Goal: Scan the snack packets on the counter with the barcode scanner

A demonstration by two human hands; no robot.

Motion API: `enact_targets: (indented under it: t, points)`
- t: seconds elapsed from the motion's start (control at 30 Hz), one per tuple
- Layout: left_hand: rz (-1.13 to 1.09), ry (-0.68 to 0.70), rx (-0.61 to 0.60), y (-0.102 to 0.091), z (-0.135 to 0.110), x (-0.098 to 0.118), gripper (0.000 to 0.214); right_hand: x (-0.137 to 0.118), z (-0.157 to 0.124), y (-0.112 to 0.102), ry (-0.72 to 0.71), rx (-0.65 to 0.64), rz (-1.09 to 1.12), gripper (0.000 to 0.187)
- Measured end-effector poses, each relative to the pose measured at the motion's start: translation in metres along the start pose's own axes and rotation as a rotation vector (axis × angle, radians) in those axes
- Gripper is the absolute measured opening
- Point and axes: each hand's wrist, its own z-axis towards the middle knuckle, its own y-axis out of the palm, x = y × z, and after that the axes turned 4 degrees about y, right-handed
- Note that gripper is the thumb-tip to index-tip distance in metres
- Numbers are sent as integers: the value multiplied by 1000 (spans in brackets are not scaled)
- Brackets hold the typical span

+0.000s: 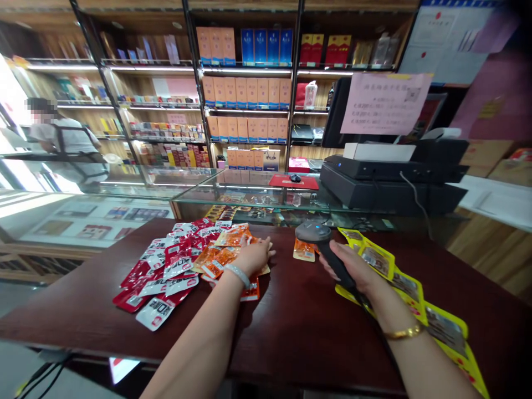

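My right hand [356, 271] is wrapped round the handle of a dark barcode scanner [320, 239], whose head points down at a single orange snack packet [304, 250] lying on the dark brown counter [291, 321]. My left hand [254, 256] lies with fingers stretched out on a heap of orange snack packets [226, 249]. To the left of those spreads a pile of red and white snack packets [166, 274]. A strip of yellow packets [409, 293] runs under my right forearm toward the counter's right edge.
Behind the counter stands a glass display case [216, 194] with a red mouse pad and mouse [294, 179]. A black cash register with printer [390, 177] is at right, a pink notice above it. Shelves of boxed goods [245, 94] fill the back. A person [62, 144] stands far left.
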Motion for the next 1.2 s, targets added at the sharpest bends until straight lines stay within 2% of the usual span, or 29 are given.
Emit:
enact_targets:
  t: [0.1, 0.23, 0.37, 0.57, 0.63, 0.83, 1.03, 1.2]
  points:
    - [18, 70, -43, -7, 3, -1, 53, 1, 0, 0, -7, 5, -13, 49]
    - [175, 99, 50, -14, 5, -12, 50, 2, 1, -1, -14, 3, -11, 47]
    - [273, 24, -51, -8, 4, -14, 49, 4, 3, -2, -13, -7, -19, 44]
    - [311, -27, -74, -8, 8, -7, 80, 6, 4, 0, -8, -26, -25, 43]
    - [305, -30, -80, -9, 9, -6, 84, 7, 4, 0, -10, -38, -41, 42]
    - [293, 13, -114, -7, 7, -10, 59, 13, 7, -1, 17, -55, -107, 42]
    - [291, 5, -83, -1, 4, -5, 61, 16, 9, 0, 51, -44, -150, 43]
    - [242, -59, 47, -1, 4, 8, 67, 17, 9, 3, 82, -16, -169, 46]
